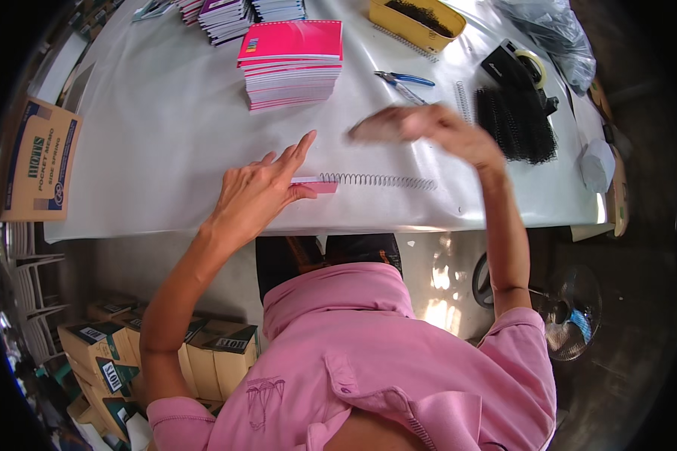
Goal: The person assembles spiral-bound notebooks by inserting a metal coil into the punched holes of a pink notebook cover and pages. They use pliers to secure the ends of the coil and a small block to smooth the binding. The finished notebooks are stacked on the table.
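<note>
My left hand (259,188) presses down on a small pink notebook (317,185) that lies near the front edge of the white table (158,150), fingers spread and pointing away from me. A metal spiral wire (380,180) runs out of the notebook's side to the right. My right hand (421,124) hovers blurred above the wire, palm down and fingers stretched to the left, holding nothing that I can see.
A stack of pink notebooks (292,64) stands behind the hands, more stacks (226,16) farther back. Blue-handled pliers (402,81), a yellow tray (417,22), a tape dispenser (515,66) and black spiral coils (515,124) lie to the right. Cardboard boxes (37,161) sit at left.
</note>
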Demonstrator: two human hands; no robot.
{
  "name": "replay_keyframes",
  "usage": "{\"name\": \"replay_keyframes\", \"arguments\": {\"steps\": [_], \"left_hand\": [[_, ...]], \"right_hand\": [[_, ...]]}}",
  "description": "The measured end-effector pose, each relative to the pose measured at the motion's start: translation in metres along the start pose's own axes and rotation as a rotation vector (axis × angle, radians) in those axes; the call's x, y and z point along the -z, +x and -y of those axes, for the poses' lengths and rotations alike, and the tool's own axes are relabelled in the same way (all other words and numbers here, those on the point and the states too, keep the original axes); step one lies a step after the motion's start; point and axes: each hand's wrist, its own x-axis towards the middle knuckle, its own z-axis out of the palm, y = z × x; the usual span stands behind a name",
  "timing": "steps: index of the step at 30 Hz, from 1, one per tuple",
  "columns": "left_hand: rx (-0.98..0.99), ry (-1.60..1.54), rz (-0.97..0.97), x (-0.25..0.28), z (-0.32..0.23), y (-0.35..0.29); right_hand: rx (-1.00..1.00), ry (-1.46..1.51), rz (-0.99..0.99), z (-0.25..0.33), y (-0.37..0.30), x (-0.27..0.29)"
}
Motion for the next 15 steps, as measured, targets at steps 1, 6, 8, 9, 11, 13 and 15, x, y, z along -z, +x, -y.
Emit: {"name": "replay_keyframes", "arguments": {"steps": [1, 6, 8, 9, 11, 13, 15], "left_hand": [[0.018, 0.013, -0.011, 0.001, 0.004, 0.000], [0.156, 0.009, 0.068, 0.004, 0.004, -0.003], [0.175, 0.012, 0.080, 0.006, 0.002, 0.000], [0.178, 0.023, 0.099, 0.008, 0.002, 0.002], [0.183, 0.046, 0.137, 0.012, 0.003, 0.003], [0.188, 0.001, 0.103, 0.008, 0.002, 0.005], [0.178, -0.010, 0.076, 0.006, 0.005, 0.004]], "right_hand": [[0.091, 0.123, 0.068, -0.010, 0.016, -0.019], [-0.147, 0.015, 0.052, -0.004, 0.029, -0.028], [-0.077, -0.024, 0.091, -0.001, 0.030, -0.030], [-0.077, -0.021, 0.085, -0.002, 0.032, -0.030], [-0.078, -0.016, 0.071, -0.009, 0.036, -0.030], [0.019, 0.114, 0.049, -0.011, 0.032, -0.030], [-0.032, -0.086, 0.067, -0.011, 0.041, -0.036]]}}
